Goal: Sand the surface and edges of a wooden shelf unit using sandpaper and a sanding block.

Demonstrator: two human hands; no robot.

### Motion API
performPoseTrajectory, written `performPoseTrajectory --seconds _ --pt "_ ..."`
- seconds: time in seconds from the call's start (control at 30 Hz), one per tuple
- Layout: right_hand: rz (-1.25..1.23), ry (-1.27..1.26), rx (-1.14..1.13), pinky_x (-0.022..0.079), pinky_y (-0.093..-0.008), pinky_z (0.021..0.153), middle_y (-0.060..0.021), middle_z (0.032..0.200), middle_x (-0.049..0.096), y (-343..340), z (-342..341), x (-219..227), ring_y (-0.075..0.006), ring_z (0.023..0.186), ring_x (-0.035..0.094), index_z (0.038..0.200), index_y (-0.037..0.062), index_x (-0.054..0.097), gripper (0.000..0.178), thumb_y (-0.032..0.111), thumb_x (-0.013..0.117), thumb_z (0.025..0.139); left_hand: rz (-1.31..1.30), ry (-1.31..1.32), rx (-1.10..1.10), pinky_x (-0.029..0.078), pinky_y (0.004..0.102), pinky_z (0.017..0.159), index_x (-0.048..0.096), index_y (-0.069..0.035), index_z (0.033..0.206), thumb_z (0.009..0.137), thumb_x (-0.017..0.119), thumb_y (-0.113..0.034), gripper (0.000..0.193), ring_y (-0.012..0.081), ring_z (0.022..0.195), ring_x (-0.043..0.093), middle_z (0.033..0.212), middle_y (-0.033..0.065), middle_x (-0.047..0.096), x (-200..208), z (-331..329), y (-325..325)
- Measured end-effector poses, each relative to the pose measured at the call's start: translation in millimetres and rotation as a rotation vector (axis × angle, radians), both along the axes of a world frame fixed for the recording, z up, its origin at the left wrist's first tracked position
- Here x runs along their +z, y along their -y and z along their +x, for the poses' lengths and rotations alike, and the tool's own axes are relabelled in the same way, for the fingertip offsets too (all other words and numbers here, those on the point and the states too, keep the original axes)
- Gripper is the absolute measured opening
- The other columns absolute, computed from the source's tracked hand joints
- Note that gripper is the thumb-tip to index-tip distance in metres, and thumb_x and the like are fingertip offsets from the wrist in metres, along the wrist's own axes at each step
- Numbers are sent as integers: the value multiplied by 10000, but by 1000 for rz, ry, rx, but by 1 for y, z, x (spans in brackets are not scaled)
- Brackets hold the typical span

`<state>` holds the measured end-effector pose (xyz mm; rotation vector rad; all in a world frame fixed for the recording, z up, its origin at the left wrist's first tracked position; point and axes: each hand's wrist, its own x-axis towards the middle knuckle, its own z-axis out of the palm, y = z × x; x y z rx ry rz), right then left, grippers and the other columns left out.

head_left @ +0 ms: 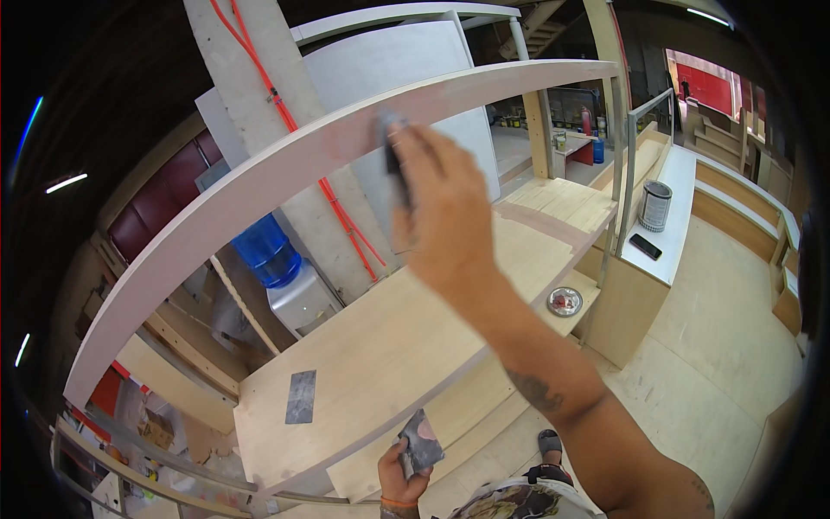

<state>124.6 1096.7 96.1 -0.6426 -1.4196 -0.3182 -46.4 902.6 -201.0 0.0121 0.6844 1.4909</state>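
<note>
My right hand [450, 208] is raised to the long curved board [233, 177] and closed around a dark flat scraper [393, 156]. The scraper's blurred upper edge lies against the board's face, beside a pinkish smear. Low in the middle, my left hand [402, 474] grips a grey flat plate [421, 445] with a pink patch of filler on it. That plate is near the front edge of the pale wooden shelf [380, 346]. On the shelf lies a dark grey rectangular sheet [301, 397], apart from both hands.
A round tin lid [565, 301] with reddish residue rests on a lower ledge. To the right, a metal can [655, 206] and a black phone [646, 246] stand on a white-topped counter [679, 186]. Behind the frame are a water dispenser [303, 298] and a pillar [259, 60] with orange conduits.
</note>
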Motion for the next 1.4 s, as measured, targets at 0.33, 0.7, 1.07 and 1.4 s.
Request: performPoseTrajectory --seconds 0.33,0.7,1.07,1.4 --pt "-45 531 800 403 -460 1043 -152 1427 486 76 6 -89 -343 1257 507 1393 78 509 569 55 631 838 253 211 -106 490 322 528 636 -87 1106 920 539 -211 243 212 781 675 986 58 699 46 -4 -8" --pt "-213 464 605 400 -462 1048 -184 1370 527 15 35 -157 -365 1250 504 1391 42 500 677 -86 559 728 411 10 148 528 336 480 569 -32 1225 956 487 -222 339 255 797 687 1069 129 679 91 -53 20" --pt "-68 -621 585 332 -351 1112 -196 1392 502 -60 -12 -38 -284 1331 458 1393 -42 438 541 -122 420 858 317 122 -43 496 305 490 607 -50 1172 956 501 -227 299 186 723 635 987 87 669 55 -20 14" --pt "-79 -119 1029 383 -387 1094 -217 1369 534 36 -22 -111 -322 1318 493 1367 -25 483 510 -148 486 872 310 196 21 472 290 500 585 -62 1223 960 493 -223 322 167 715 608 1011 82 674 59 -19 22"
